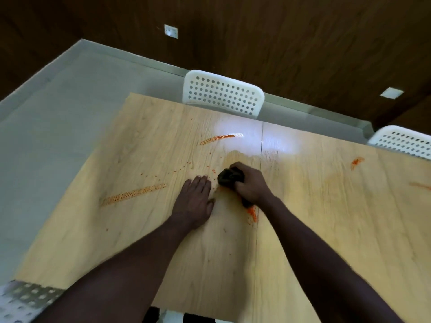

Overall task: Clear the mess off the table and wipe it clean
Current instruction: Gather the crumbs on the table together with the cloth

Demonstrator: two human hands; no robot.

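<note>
Right hand point(250, 185) closed around a dark, bunched cloth point(231, 177), pressed down on the counter point(326, 229) near its middle, just left of the seam between the two panels. Cloth bulging out past the knuckles toward the far side; a bit of dark fabric also poking out at the wrist side. Left hand point(194, 201) open, flat on the counter just beside the cloth, fingers together and pointed away, thumb out to the right.

Orange-red mess spread over the pale wood-grain surface:
- a small wet-looking clump point(253, 214) right below the right wrist, touching the seam
- a long speckled streak point(134, 194) well left of the left hand
- a shorter, brighter streak point(218, 138) farther off, by a patch of glare
- loose specks point(177, 170) scattered between those streaks
- a smear point(356, 162) far out to the right, and another point(419, 185) at the right edge, possibly the same stuff, though blurred.

Damp-looking sheen around the cloth, on the far side.

Two white perforated chairs at the far edge, one point(224, 94) across from the hands, one point(405, 143) at the right. Another perforated white chair back point(23, 299) in the near-left corner, out of focus.
</note>
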